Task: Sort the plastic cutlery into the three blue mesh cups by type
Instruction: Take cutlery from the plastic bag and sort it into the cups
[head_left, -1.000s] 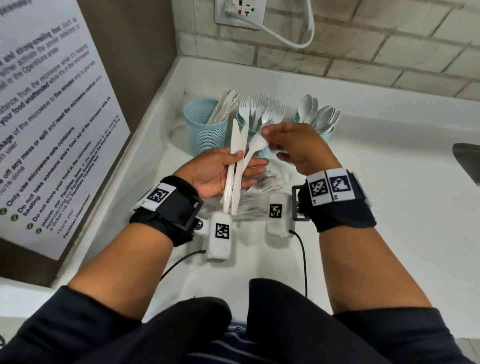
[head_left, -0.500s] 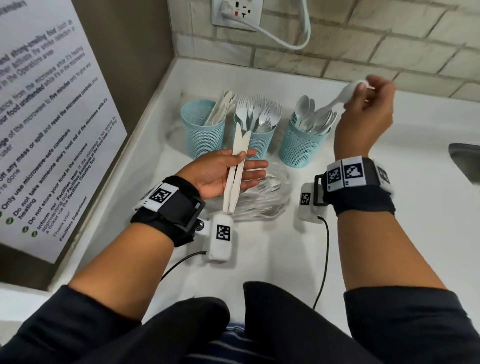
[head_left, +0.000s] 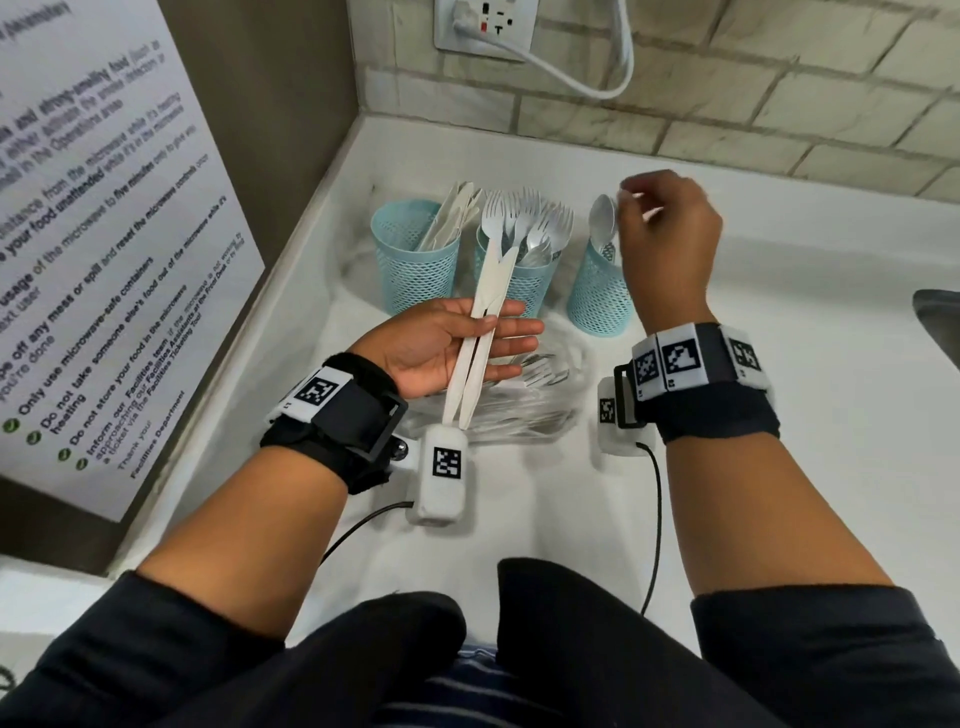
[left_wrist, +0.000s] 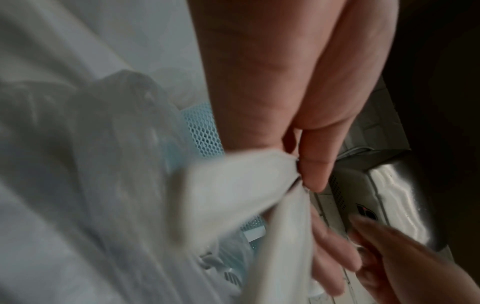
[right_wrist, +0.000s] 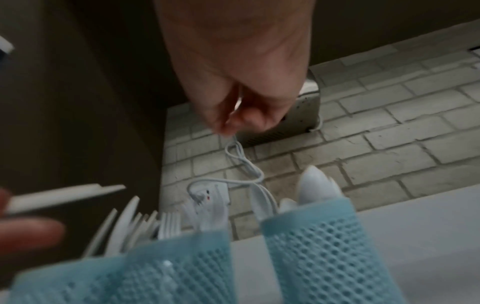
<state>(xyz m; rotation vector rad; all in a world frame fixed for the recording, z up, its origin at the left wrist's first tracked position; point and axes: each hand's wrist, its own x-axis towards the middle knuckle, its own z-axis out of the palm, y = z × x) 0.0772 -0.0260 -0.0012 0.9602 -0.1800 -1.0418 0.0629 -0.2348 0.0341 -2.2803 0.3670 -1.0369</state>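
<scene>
Three blue mesh cups stand in a row on the white counter. The left cup holds knives, the middle cup forks, the right cup spoons. My left hand lies palm up in front of them. Its thumb pins two white knives against the fingers; in the left wrist view the thumb presses on the knives. My right hand hovers over the right cup, fingers loosely curled, nothing in them. A spoon stands in that cup just left of the fingertips.
A clear plastic bag with more cutlery lies under my left hand. A poster covers the left wall. On the brick back wall an outlet feeds a white cord. A sink edge shows at the right.
My right hand took a spoon out of my left hand, carried it right to the right cup and let it go there. The left hand keeps the two knives and has hardly moved.
</scene>
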